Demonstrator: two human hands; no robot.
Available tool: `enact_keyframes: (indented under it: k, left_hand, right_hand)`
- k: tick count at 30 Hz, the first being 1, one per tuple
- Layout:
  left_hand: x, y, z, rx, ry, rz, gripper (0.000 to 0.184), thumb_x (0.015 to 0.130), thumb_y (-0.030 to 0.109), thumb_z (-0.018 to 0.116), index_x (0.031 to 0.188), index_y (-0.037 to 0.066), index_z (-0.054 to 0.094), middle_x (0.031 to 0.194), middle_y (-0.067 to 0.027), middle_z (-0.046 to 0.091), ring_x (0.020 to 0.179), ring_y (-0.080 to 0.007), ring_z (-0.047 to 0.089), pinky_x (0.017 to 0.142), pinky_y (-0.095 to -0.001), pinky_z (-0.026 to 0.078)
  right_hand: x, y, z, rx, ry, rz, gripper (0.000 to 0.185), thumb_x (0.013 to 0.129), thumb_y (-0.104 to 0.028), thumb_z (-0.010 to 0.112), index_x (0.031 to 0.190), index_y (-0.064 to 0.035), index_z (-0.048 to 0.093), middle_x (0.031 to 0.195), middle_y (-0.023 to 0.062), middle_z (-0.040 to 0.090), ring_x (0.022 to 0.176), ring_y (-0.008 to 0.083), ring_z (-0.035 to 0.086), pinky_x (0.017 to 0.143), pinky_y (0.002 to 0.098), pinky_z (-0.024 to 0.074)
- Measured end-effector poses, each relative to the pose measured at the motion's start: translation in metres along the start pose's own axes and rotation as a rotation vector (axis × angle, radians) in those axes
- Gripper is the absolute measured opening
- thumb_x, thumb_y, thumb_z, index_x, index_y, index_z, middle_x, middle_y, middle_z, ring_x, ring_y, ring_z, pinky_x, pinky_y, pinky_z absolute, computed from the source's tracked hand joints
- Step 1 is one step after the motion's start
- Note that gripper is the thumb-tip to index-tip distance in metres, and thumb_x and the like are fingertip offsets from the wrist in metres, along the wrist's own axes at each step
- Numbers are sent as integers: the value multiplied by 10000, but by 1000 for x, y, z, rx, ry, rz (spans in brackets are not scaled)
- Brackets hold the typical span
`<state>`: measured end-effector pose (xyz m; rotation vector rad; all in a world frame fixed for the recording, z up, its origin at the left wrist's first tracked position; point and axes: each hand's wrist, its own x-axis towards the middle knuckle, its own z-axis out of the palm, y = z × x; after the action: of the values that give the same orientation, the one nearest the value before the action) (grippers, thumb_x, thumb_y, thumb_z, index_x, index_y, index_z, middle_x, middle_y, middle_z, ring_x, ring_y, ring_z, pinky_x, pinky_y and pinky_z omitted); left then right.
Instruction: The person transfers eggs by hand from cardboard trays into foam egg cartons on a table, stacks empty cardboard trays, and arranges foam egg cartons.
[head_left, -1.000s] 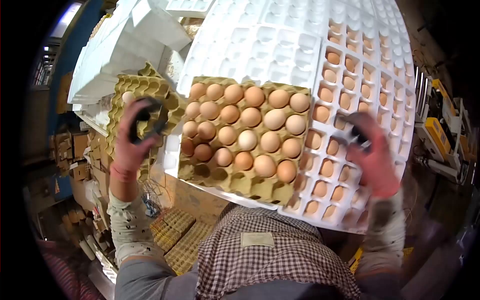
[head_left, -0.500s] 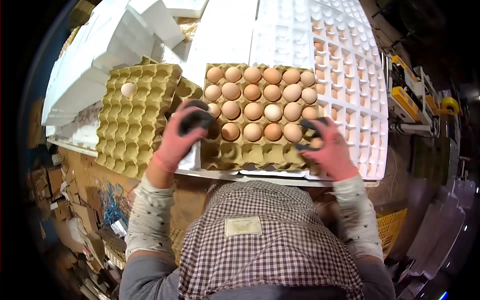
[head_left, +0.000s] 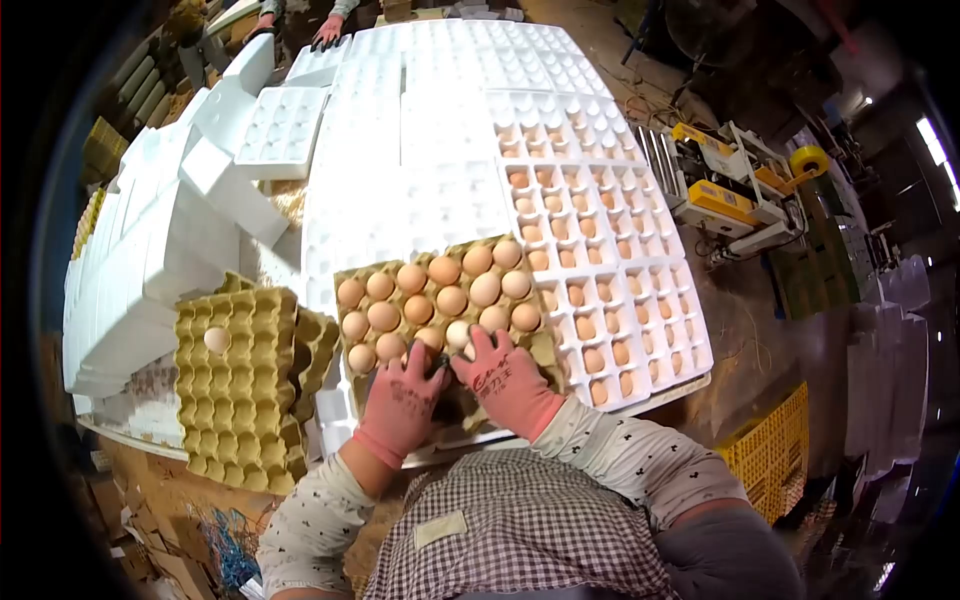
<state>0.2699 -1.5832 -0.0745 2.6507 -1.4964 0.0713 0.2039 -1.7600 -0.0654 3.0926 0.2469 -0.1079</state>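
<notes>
A brown pulp egg tray (head_left: pixel 545 350) lies in front of me, its far rows filled with brown and pale eggs (head_left: pixel 451 300). My left hand (head_left: pixel 403 400), in a pink glove with dark fingertips, reaches over the near rows with its fingers curled down on eggs. Beside it, my right hand (head_left: pixel 507 380), gloved alike, has its fingers bent around a pale egg (head_left: pixel 459 334). Both hands almost touch at the fingertips. Their palms and fingers hide the near part of the tray, so how many eggs each grips cannot be seen.
At left stands a stack of pulp trays (head_left: pixel 235 400) with one pale egg (head_left: pixel 216 340) on top. White foam trays (head_left: pixel 560 270) holding eggs spread to the right. Foam boxes (head_left: pixel 165 240) are piled at left. Another person's gloved hand (head_left: pixel 328 32) rests on foam at the back.
My hands have come inward from the tray's two sides onto its near rows. The view has turned and tilted up, showing more foam trays and another person's hands at the back.
</notes>
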Motion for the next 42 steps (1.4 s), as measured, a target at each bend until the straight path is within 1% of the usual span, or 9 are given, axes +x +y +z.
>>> enact_keyframes:
  k: [6, 11, 19, 22, 31, 35, 36, 39, 42]
  left_hand:
    - [26, -21, -40, -755, -179, -445, 631, 572, 172, 863, 1155, 99, 632, 1141, -149, 566, 1019, -306, 609, 868, -375, 516]
    - [180, -35, -24, -1093, 142, -214, 544, 672, 75, 781, 1170, -3, 576, 1157, -114, 576, 1052, -242, 583, 935, -331, 459]
    - [542, -45, 82, -266, 231, -455, 482, 826, 401, 697, 1245, 195, 579, 1259, -120, 524, 1072, -335, 601, 886, -410, 499]
    - [583, -65, 117, 39, -77, -455, 557, 843, 489, 633, 1322, 220, 543, 1295, -131, 505, 1079, -361, 600, 901, -427, 498]
    - [549, -123, 159, 156, 345, -589, 348, 885, 337, 590, 1211, 223, 631, 1187, -39, 620, 1133, -316, 536, 967, -392, 425]
    - [530, -137, 129, -320, 545, -456, 362, 891, 291, 577, 1240, 203, 610, 1229, -69, 592, 1172, -319, 498, 1006, -391, 393]
    - [512, -136, 111, -371, 658, -332, 353, 927, 245, 610, 1211, 36, 612, 1128, -118, 645, 1038, -262, 604, 931, -314, 447]
    - [411, -117, 16, -1365, 422, -112, 360, 949, 47, 553, 1304, -15, 540, 1240, -80, 596, 1085, -142, 553, 960, -259, 441]
    - [261, -116, -47, -1112, 424, 5, 447, 957, 72, 562, 1383, -11, 455, 1357, -114, 516, 1204, -172, 501, 1025, -287, 417]
  right_hand:
    - [-10, 85, -24, 985, 10, 192, 554, 738, -216, 777, 1252, -150, 582, 1290, 174, 503, 1213, 327, 516, 983, 402, 451]
    - [-4, 254, 13, 1154, 237, 379, 474, 808, -193, 734, 1241, -68, 585, 1149, 191, 596, 1073, 304, 610, 910, 361, 490]
    - [198, 556, 94, -44, 586, 420, 539, 849, -414, 681, 1249, -77, 552, 1189, 190, 592, 1153, 327, 552, 958, 416, 455]
    - [230, 569, 71, 38, 265, 592, 534, 855, -450, 658, 1247, -103, 555, 1174, 160, 620, 1151, 311, 562, 936, 417, 459]
    - [245, 546, 107, 4, 298, 378, 488, 903, -491, 573, 1155, -74, 591, 1099, 136, 626, 1063, 341, 600, 882, 445, 485]
    - [233, 537, 133, -89, 409, 472, 459, 928, -425, 534, 1257, -105, 549, 1301, 148, 534, 1167, 349, 537, 916, 459, 463]
    - [231, 546, 132, -70, 370, 417, 463, 924, -436, 538, 1255, -112, 562, 1297, 146, 552, 1170, 315, 549, 934, 458, 455]
    - [181, 484, 92, 777, 592, 259, 458, 882, -345, 633, 1211, -28, 599, 1129, 135, 643, 1025, 255, 624, 919, 430, 473]
    - [94, 367, 31, 1086, 305, 197, 346, 839, -184, 660, 1122, 11, 624, 1029, 131, 644, 960, 236, 626, 883, 366, 482]
